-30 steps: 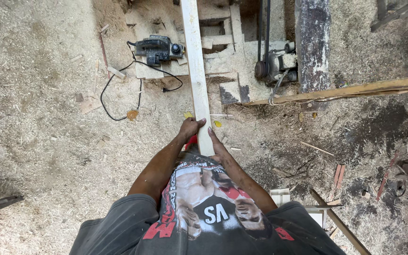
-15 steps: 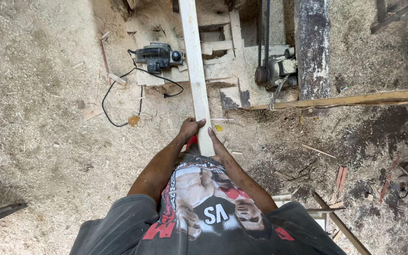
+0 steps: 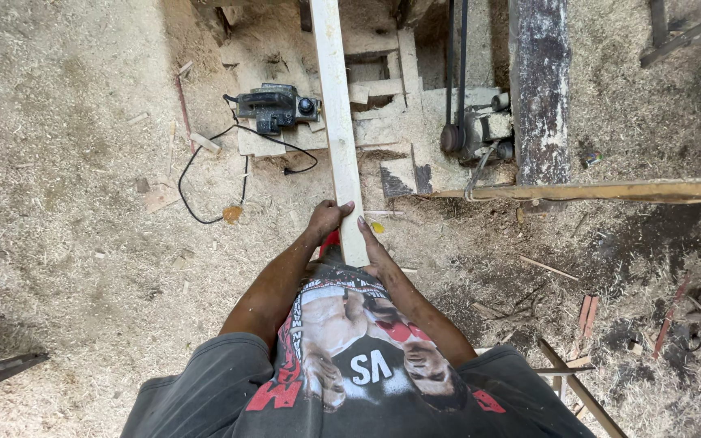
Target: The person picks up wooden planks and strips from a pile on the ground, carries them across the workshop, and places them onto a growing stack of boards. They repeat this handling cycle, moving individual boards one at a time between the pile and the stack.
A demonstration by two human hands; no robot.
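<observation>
My two hands (image 3: 349, 231) clamp the plank (image 3: 337, 122) near end; its length runs straight away from me

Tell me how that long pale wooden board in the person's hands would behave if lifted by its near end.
The board looks thin and long, so it is probably stiff but may sag or wobble at the far end. Held only at the near end by the left hand and right hand, it would likely feel front-heavy. Its sawn surface looks dry and dusty, so probably not slippery.
</observation>
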